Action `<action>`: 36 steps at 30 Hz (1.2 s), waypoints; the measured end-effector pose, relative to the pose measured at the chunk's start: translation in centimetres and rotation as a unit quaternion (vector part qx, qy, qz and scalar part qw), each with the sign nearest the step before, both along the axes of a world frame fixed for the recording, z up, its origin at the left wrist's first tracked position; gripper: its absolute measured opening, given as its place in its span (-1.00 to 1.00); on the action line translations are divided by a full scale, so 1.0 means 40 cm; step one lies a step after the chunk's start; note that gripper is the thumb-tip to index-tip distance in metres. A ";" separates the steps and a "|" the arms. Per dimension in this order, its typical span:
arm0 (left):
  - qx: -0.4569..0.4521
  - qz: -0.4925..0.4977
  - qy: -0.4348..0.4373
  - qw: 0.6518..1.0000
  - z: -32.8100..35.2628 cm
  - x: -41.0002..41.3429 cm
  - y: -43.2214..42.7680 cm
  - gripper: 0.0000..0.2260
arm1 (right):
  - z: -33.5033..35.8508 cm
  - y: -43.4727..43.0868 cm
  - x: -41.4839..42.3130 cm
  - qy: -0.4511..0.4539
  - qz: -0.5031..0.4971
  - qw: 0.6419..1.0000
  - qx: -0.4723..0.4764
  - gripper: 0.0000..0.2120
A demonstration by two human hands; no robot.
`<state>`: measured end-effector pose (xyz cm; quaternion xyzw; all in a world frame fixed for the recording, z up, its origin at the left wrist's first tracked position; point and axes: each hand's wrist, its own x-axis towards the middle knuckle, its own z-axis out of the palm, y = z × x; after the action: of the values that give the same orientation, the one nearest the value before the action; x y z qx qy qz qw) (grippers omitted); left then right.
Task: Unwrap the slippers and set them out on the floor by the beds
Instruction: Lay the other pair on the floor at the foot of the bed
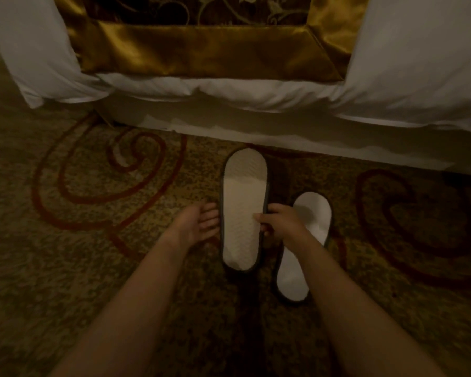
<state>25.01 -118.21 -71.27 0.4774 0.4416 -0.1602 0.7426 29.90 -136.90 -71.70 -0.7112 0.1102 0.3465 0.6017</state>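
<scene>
Kneeling view of two unwrapped white slippers on the patterned carpet (98, 240), just short of the bed (256, 96) with its gold runner (201, 50). Near slipper (244, 208): long axis runs straight toward the bed base, sole-side texture uppermost, dark rim visible all round. Second slipper (307, 235): lies just beside it on the right, roughly parallel but set back toward the person, partly covered by the forearm. Right hand (279, 221): grip pinching the right edge of the near slipper, thumb on top, fingers tucked under the rim between the two slippers. Left hand (199, 224): grip spread, palm up, just beside the left edge of the same slipper and not touching it. No wrapper can be seen. Judged step: squaring the pair; the coming move likely turns on sliding the set-back slipper forward along its own axis, and the right hand is the nearer
</scene>
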 end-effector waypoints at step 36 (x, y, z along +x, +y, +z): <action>0.218 -0.165 -0.082 0.958 -0.105 0.028 -0.043 -0.45 | -0.099 0.120 -0.056 -0.049 0.021 0.964 -0.262 -0.59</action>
<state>26.13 -119.94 -75.49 0.7053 0.3184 -0.1404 0.6177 27.66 -132.09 -75.64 -0.8621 0.1527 0.2832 0.3915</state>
